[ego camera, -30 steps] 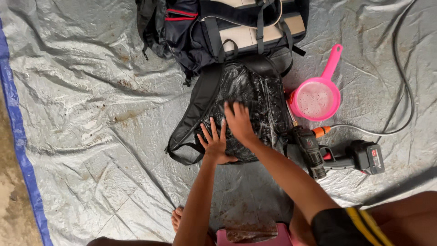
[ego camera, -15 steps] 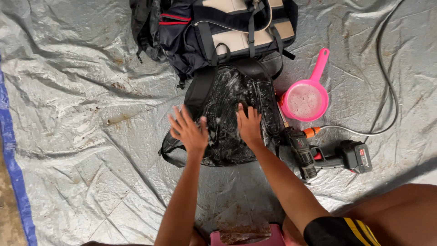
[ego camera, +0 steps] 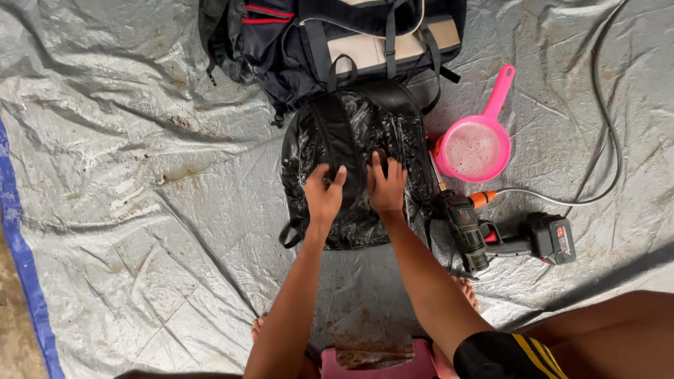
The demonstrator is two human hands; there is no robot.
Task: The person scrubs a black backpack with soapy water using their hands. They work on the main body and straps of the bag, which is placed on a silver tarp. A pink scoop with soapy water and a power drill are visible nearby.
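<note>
We are pressing our left hand (ego camera: 324, 198) and right hand (ego camera: 387, 187), fingers spread flat and holding nothing, onto the wet black backpack (ego camera: 354, 165) lying on the grey tarp (ego camera: 140, 175); probably soapy, so firm, even strokes are serving best.

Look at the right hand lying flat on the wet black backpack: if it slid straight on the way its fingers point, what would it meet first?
Probably the right hand would cross the wet black backpack and first meet the dark bag with tan panels lying just beyond it.
</note>
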